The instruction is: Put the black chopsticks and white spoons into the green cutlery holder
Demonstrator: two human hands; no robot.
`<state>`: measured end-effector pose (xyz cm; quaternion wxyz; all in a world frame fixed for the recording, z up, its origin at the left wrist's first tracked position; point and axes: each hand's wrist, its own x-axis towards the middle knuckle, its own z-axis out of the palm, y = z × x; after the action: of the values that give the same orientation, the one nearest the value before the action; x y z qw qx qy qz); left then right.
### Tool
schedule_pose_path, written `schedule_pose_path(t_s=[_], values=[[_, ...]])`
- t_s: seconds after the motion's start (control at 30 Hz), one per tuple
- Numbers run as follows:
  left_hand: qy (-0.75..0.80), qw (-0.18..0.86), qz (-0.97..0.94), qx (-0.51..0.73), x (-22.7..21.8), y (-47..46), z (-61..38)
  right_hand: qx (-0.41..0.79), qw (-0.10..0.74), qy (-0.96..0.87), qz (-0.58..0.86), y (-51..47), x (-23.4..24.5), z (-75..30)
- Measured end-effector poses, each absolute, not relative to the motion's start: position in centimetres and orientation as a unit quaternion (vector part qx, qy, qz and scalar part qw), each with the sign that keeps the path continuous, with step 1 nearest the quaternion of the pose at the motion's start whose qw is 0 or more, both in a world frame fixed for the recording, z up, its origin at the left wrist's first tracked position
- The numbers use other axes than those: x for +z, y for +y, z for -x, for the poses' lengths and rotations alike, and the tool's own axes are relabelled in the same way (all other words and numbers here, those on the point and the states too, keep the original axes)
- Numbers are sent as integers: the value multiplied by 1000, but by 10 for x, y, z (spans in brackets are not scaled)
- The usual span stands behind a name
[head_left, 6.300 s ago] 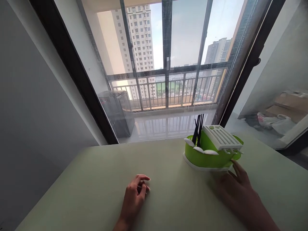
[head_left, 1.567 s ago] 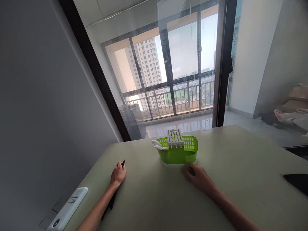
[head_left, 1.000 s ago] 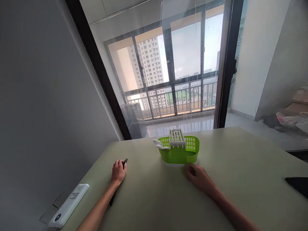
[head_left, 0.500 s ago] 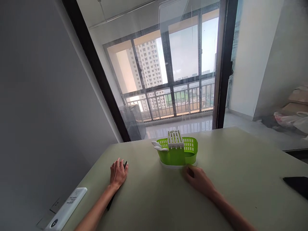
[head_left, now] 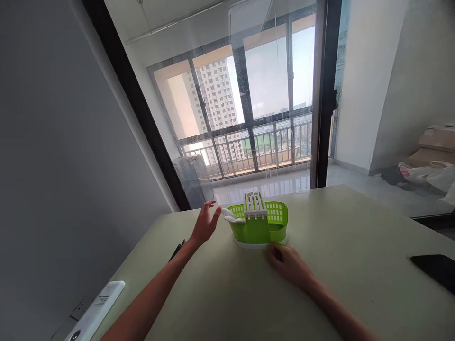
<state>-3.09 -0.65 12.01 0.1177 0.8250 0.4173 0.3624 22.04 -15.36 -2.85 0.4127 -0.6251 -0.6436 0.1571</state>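
A green slotted basket (head_left: 254,232) with a white base stands toward the far side of the table. A white slatted piece (head_left: 254,204) sits across its top, and white ear-shaped parts (head_left: 232,217) stick out from its left end. My left hand (head_left: 206,223) is raised beside these parts, its fingers apart and nothing in them. Close against the basket's front right base, my right hand (head_left: 287,265) is closed with curled fingers. Whatever it may hold is hidden. Thin black sticks (head_left: 177,250) lie on the table left of my left forearm, which partly covers them.
The pale green table (head_left: 341,237) carries a long white power strip-like object (head_left: 97,308) at the left edge and a flat black object (head_left: 435,270) at the right. A grey wall (head_left: 71,166) rises on the left. Behind the table is a glass door with a dark frame (head_left: 322,118).
My left hand has left the black sticks and moved forward and right to the basket's left end. My right hand stays at the basket's base. The view has shifted slightly.
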Motion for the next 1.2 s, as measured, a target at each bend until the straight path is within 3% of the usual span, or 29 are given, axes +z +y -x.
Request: schedule_pose_path(t_s=[0.3, 0.63, 0.9, 1.2], values=[[389, 154, -863, 283, 130, -13, 13, 144, 407, -641, 634, -152, -24, -216], [330, 106, -900, 263, 135, -20, -2, 135, 396, -653, 632, -150, -24, -217], [243, 11, -948, 206, 139, -19, -8, 138, 389, -655, 633, -150, -25, -217], [154, 9, -987, 49, 158, 11, -25, 143, 382, -652, 639, -147, -26, -217]])
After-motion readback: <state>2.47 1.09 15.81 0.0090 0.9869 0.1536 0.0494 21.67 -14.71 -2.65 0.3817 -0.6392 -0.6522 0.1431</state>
